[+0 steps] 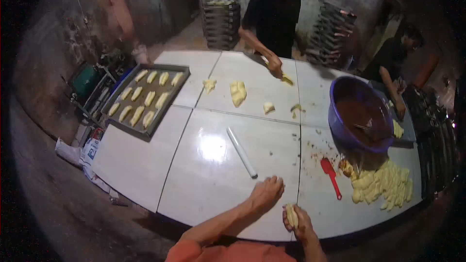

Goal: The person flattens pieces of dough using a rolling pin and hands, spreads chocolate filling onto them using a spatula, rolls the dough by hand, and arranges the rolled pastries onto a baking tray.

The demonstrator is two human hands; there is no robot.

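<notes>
The right hand [297,219] gripped a pale dough piece [291,215] at the worktop's [213,174] near edge, its long axis pointing away from the person. The left hand [266,191] rested on the worktop, fingers curled and empty; the dough's lower end was hidden in the grip.

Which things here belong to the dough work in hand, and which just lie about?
In use: dough piece in the right hand; left hand on the table; rolling pin; dough pile; tray.
Lying about: red spatula, purple bowl, stacked trays.
</notes>
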